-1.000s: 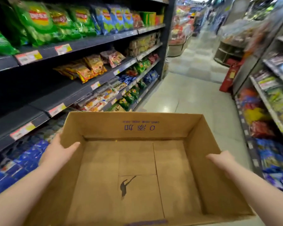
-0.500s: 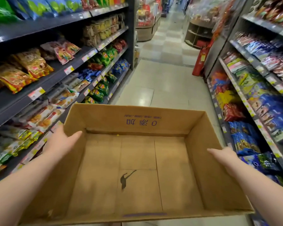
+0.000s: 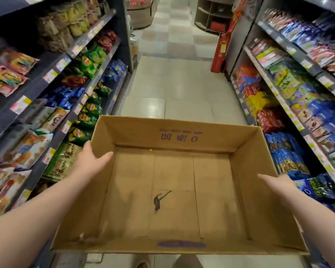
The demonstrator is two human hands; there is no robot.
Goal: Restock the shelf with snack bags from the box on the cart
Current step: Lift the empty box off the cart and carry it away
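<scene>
1. Since a moment ago, the box (image 3: pixel 174 190) has come with me down the aisle, and the shelves on both sides have slid past. Now I see more of the floor (image 3: pixel 172 82) ahead.
2. Up in the air in front of me is where the box is, held between my two arms. No cart shows in this view.
3. Nothing is inside the box. I see only its brown bottom, a dark mark and some blue letters on the far wall.
4. It should feel light with nothing in it. Cardboard is stiff, but the thin walls can bend if I squeeze hard.
5. My left hand (image 3: pixel 91 161) is closed over the left wall, thumb inside and fingers outside.
6. My right hand (image 3: pixel 278 184) clamps the right wall the same way, thumb on the inside.
7. Holding both side walls near the middle seems best to me, so the box stays flat.
8. Green snack bags (image 3: pixel 89 60) sit on the left shelf (image 3: pixel 97 78), near the box's far corner. Blue packs (image 3: pixel 286 151) fill the right shelf (image 3: pixel 278 97).
9. I think the bags are all put away, so this box is done.
</scene>
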